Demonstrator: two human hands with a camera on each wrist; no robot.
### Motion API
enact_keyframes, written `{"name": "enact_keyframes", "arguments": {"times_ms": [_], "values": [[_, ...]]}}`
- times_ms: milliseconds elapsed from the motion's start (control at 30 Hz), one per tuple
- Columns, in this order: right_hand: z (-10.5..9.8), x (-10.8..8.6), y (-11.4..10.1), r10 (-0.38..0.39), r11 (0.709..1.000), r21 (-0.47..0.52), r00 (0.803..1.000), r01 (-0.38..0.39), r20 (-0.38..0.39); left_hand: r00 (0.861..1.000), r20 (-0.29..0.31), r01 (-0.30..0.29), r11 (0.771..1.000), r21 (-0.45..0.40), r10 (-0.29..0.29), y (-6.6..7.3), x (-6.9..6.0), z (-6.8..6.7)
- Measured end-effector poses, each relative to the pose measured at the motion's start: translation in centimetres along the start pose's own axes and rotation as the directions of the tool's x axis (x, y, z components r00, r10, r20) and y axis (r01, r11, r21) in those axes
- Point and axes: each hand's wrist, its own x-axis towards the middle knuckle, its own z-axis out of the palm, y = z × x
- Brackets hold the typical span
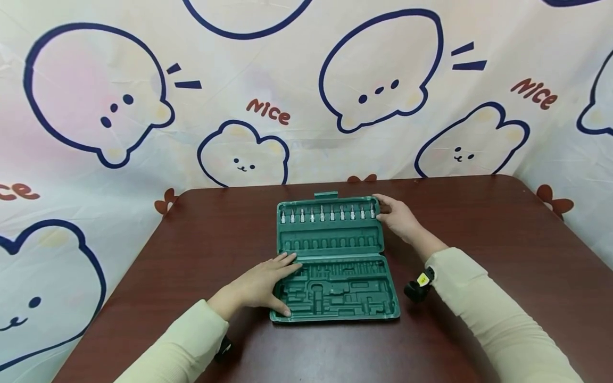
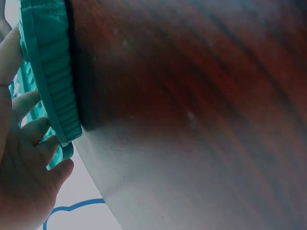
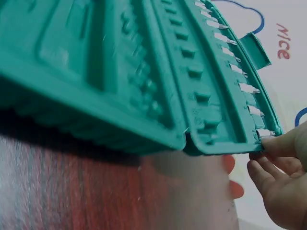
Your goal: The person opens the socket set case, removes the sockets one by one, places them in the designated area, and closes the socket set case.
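Against cloth printed with cartoon bears, on a dark reddish wooden tabletop: a left hand with fingers spread, resting over the left edge of an open green case, thumb near the front corner, fingertips near the hinge. Opposite, a right hand pinching the far right corner of the lid, thumb beside the last of ten silvery bits in a row, other fingers partly hidden behind the edge. Between the hands, at mid-table, the near half, moulded with recesses of many shapes; beyond the hinge, the lid, with a row of hollows and a small tab on its far edge. Hard to tell whether flat or slightly tilted, that lid; too small to make out, the tips of the bits. In the wrist views, both hands cropped by the frame's edge; in the right one, the near half blurred and cut off. Farther out, cream sleeves running off the head view, a black device at the right wrist and, mostly hidden, a second device at the left.
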Motion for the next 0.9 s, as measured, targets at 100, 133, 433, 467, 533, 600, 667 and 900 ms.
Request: {"name": "enact_keyframes", "arguments": {"times_ms": [100, 133, 433, 467, 533, 600, 667, 900], "values": [[0.0, 0.5, 0.8, 0.002, 0.998, -0.060, 1.000, -0.001, 0.025, 1.000, 0.008, 0.009, 0.999, -0.040, -0.009, -0.2, 0.1, 0.1], [0.1, 0.7, 1.0, 0.010, 0.997, -0.071, 1.000, -0.008, 0.030, 1.000, 0.011, 0.012, 0.998, -0.054, -0.012, -0.2, 0.1, 0.1], [0.3, 1.4, 2.4, 0.017, 0.963, -0.270, 0.995, 0.010, 0.099, 0.999, 0.032, 0.029, 0.995, -0.092, -0.027, -0.5, 0.3, 0.1], [0.3, 1.4, 2.5, 0.018, 0.949, -0.314, 0.994, 0.016, 0.105, 0.999, 0.035, 0.032, 0.995, -0.093, -0.029, -0.5, 0.3, 0.1], [0.4, 1.5, 2.4, 0.021, 0.922, -0.385, 0.993, 0.025, 0.113, 0.999, 0.036, 0.033, 0.995, -0.090, -0.030, -0.4, 0.4, 0.0], [0.4, 1.6, 2.2, 0.024, 0.904, -0.426, 0.992, 0.030, 0.121, 0.999, 0.035, 0.030, 0.996, -0.082, -0.028, -0.4, 0.4, 0.0], [0.4, 1.7, 2.0, 0.030, 0.892, -0.452, 0.991, 0.033, 0.133, 0.999, 0.029, 0.025, 0.997, -0.076, -0.023, -0.4, 0.4, 0.0], [0.4, 1.8, 1.6, 0.045, 0.834, -0.546, 0.977, 0.079, 0.209, 1.000, 0.015, 0.023, 0.995, -0.098, -0.021, -0.4, 0.5, 0.1]]}}
